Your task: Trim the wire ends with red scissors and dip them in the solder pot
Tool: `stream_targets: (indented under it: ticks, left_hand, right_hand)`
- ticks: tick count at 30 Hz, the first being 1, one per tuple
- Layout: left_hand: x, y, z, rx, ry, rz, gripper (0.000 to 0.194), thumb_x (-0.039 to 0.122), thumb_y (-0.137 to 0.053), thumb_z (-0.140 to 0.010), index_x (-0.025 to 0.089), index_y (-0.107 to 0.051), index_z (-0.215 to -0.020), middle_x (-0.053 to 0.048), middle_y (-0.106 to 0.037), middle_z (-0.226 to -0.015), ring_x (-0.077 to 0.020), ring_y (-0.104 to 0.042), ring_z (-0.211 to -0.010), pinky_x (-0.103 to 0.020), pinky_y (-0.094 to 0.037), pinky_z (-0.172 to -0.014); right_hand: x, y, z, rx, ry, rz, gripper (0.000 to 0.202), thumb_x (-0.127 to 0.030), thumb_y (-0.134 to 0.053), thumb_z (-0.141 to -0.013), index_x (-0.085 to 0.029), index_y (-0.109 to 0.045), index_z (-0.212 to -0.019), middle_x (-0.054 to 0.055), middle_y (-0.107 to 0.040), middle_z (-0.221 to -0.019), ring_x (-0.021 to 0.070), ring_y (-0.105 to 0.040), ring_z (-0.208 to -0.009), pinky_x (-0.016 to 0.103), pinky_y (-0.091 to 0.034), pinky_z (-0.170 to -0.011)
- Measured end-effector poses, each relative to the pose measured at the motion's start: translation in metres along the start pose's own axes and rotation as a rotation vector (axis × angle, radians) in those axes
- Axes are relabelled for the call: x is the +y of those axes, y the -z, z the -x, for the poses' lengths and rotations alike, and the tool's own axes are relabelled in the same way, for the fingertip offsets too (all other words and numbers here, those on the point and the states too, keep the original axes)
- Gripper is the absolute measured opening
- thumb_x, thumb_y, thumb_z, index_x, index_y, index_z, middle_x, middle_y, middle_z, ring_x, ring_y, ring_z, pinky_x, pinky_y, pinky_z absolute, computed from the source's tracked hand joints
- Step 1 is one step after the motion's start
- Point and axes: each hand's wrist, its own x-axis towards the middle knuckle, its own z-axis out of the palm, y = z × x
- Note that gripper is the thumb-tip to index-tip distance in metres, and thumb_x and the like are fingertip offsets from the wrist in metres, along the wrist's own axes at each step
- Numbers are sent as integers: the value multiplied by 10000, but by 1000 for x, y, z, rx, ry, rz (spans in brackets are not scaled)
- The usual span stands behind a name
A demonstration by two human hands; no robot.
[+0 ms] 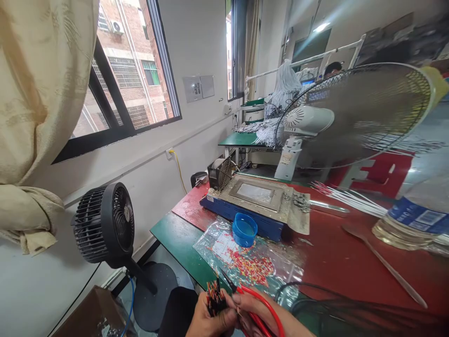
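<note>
My left hand (206,320) is closed round a bundle of thin wires (215,297), whose coppery, orange and black ends stick up above the fingers. Close against it, my right hand (259,306) grips a pair of scissors (272,314) with red handles. Their dark, pointed blades angle up and left beside the wire ends. Just beyond both hands, a clear plastic bag (287,269) lies flat, with many small red and yellow bits (250,267) over it. A blue round container (244,230) stands at the far side of the bag.
Behind the bag sits a blue-sided solder pot (242,216) with a small black fan (221,173). A metal spatula (386,267), a bottle of clear liquid (409,220) and white cables (351,199) lie right. Black cable (326,304) coils near my right arm. Larger fans stand left and behind.
</note>
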Motion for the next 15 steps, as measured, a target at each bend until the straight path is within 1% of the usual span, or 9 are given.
stream_targets:
  ticks: [3, 6, 11, 15]
  left_hand:
    - [3, -2, 1, -13, 9, -4, 266, 378, -661, -619, 134, -558, -599, 41, -431, -425, -15, -339, -345, -197, -191, -361]
    - [6, -4, 3, 1, 23, 4, 277, 389, -667, -611, 133, -563, -615, 36, -453, -435, -13, -343, -343, -197, -192, -360]
    - [13, -8, 5, -3, 66, 45, 288, 391, -692, -584, 136, -564, -624, 33, -471, -434, -11, -329, -339, -199, -179, -354]
    - [18, -8, 7, -28, 106, 31, 276, 383, -694, -581, 142, -570, -625, 34, -467, -448, -16, -342, -352, -201, -190, -358]
  right_hand:
    - [-3, 0, 2, -29, -11, 6, 493, -577, -579, -622, -156, -440, -408, -61, -366, -281, 20, -284, -230, 154, -153, -261]
    - [-6, 0, 5, -74, -20, 9, 510, -598, -593, -616, -155, -436, -417, -65, -368, -297, 16, -297, -242, 154, -165, -266]
    - [-5, 2, 7, -163, -4, 3, 506, -597, -593, -647, -146, -456, -462, -63, -378, -299, 13, -300, -244, 152, -187, -278]
    - [-2, 5, 6, -182, -13, 32, 501, -601, -594, -641, -134, -496, -487, -61, -412, -318, 16, -327, -251, 140, -204, -276]
